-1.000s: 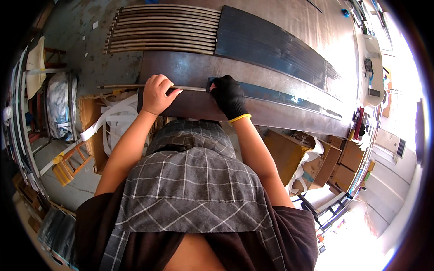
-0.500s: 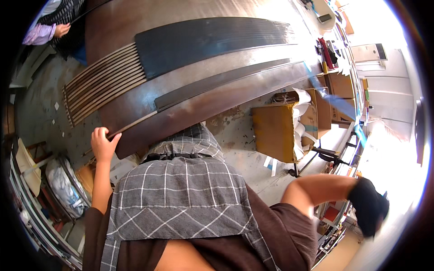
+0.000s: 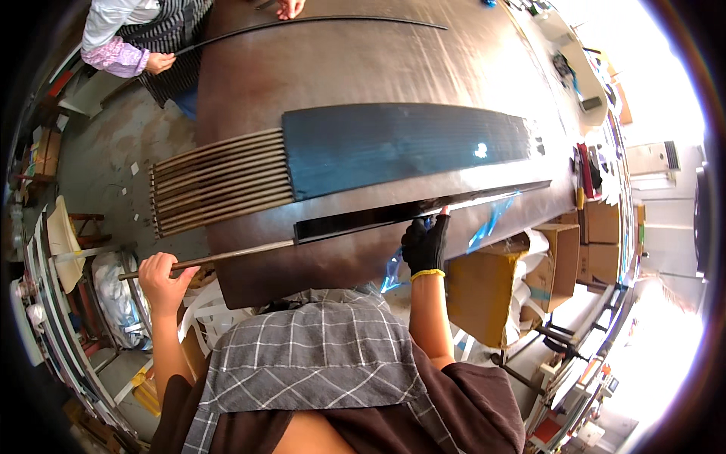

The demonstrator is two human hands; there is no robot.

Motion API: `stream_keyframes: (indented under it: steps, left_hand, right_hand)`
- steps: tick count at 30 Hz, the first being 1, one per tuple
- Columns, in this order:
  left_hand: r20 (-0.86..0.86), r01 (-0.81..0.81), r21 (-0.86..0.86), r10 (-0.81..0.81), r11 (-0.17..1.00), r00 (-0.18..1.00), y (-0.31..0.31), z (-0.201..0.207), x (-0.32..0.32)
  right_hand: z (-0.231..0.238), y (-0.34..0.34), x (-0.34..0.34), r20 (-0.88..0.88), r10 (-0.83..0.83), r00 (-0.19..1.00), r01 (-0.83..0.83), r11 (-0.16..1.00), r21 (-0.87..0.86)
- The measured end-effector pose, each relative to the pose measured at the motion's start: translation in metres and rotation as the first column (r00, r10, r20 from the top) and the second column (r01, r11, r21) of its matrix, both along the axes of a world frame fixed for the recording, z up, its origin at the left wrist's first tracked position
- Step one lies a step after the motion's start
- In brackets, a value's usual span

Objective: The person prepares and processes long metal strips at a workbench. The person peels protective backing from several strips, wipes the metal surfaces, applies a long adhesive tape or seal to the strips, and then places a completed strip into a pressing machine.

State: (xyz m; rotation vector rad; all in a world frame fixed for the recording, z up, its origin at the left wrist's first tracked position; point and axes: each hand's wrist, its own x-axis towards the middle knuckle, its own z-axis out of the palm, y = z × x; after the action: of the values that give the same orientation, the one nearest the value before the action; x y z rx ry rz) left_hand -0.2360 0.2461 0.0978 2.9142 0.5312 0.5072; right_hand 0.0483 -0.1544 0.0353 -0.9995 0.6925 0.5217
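Note:
My left hand is closed round the thin brown rod that sticks out from the left end of a long, narrow black slat. Under the slat's near edge, my right hand, in a black glove with a yellow cuff, grips its middle with bent fingers. Thin blue film hangs beside that hand. The slat is tilted at the near edge of the brown table. Beyond it lie several similar slats side by side, forming a dark blue-black panel, their rods pointing left past the table's edge.
At the far left a person in a striped apron holds a long thin black strip over the table. An open cardboard box with white sheets stands right of me. A clear plastic-wrapped bundle is at left.
My right hand has come from far out at the right to the slat's middle. The slat has been tilted up, and the blue film once stretched to the right now hangs loose.

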Motion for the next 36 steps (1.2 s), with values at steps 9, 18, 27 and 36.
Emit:
stream_keyframes:
  steps: [9,18,27,36]
  left_hand:
    - [0.119,-0.057,-0.025,0.060,0.998,0.991,0.104,-0.022,0.085]
    - [-0.150,-0.254,-0.219,0.225,0.942,0.963,0.201,-0.062,0.174]
    - [-0.346,-0.346,-0.111,0.290,0.932,0.892,0.226,-0.114,0.193]
    - [0.131,0.076,-0.801,-0.049,-0.594,0.990,-0.096,-0.095,0.174]
  right_hand:
    - [-0.095,0.094,0.159,0.487,0.339,0.805,-0.270,0.940,-0.207]
    - [-0.037,0.195,0.202,0.060,0.305,0.951,-0.309,0.946,0.098]
    - [0.029,0.139,0.102,0.232,0.902,0.364,-0.908,0.399,-0.127]
    - [0.112,0.184,0.013,0.584,0.810,0.058,-0.977,0.167,-0.135]
